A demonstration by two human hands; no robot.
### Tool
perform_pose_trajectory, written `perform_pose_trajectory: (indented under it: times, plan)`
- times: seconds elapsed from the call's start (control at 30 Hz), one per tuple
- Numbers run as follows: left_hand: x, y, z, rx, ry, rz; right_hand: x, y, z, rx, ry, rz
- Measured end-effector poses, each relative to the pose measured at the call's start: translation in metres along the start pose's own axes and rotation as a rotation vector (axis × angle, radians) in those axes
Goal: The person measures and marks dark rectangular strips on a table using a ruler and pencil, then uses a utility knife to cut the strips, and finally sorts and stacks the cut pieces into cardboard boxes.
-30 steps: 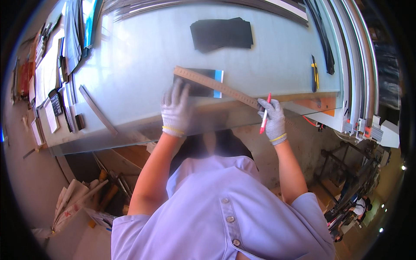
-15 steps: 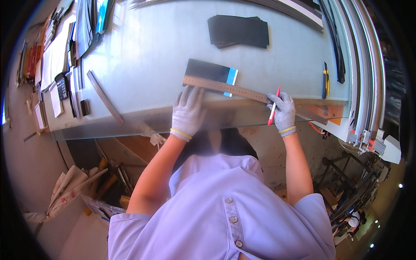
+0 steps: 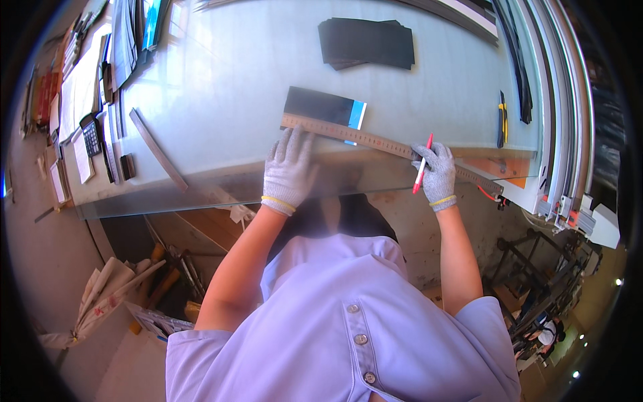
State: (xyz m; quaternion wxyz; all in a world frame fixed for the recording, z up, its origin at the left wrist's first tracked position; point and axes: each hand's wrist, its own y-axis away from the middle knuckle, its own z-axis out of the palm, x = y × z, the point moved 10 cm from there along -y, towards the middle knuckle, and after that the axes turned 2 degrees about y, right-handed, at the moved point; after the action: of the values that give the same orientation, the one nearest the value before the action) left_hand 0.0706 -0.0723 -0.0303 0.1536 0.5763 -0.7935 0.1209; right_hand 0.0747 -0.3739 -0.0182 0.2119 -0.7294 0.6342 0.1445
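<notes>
A dark rectangular sheet (image 3: 313, 102) with a blue and white band (image 3: 358, 115) at its right end lies on the glass tabletop. Across its near edge, slanting down to the right, runs a long metal ruler (image 3: 367, 139). My left hand (image 3: 288, 171), in a grey glove with yellow cuff trim, has its fingers stretched out, their tips at the ruler's left end. At the ruler's right part, my right hand (image 3: 440, 171), gloved alike, is closed round a red and white pen (image 3: 419, 179) and touches the ruler; its fingers partly hide the ruler there.
Farther back lies a stack of dark sheets (image 3: 368, 43). A yellow and black utility knife (image 3: 502, 120) is at the right, near a metal rail frame (image 3: 561, 120). A loose strip (image 3: 157, 149), a calculator (image 3: 91, 134) and papers lie left. The glass edge (image 3: 167, 207) runs before me.
The whole view has shifted slightly, so the table things sit a little higher in the picture. Both hands, the ruler and the pen keep nearly the same places.
</notes>
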Motion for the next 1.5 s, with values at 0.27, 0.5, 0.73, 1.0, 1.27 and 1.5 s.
perform_pose_trajectory:
  times: [0.27, 0.5, 0.73, 1.0, 1.27, 1.5]
  plan:
    - [0.0, -0.002, 0.001, -0.009, 0.001, -0.016, 0.005, 0.003, 0.003, 0.009, 0.034, 0.007]
    - [0.001, -0.001, 0.001, -0.001, -0.023, -0.011, -0.013, 0.007, 0.006, 0.277, -0.265, 0.215]
    - [0.001, -0.002, 0.005, -0.017, -0.021, -0.008, -0.116, -0.018, 0.066, 0.199, -0.712, 0.125]
    - [-0.001, -0.002, 0.007, -0.017, -0.025, -0.012, -0.12, -0.028, 0.076, 0.23, -0.615, 0.084]
    - [0.0, -0.002, 0.005, -0.009, -0.023, -0.006, -0.118, -0.029, 0.086, 0.227, -0.54, 0.068]
    - [0.0, -0.001, 0.0, 0.003, -0.021, -0.015, -0.037, 0.0, 0.062, 0.231, -0.856, 0.543]
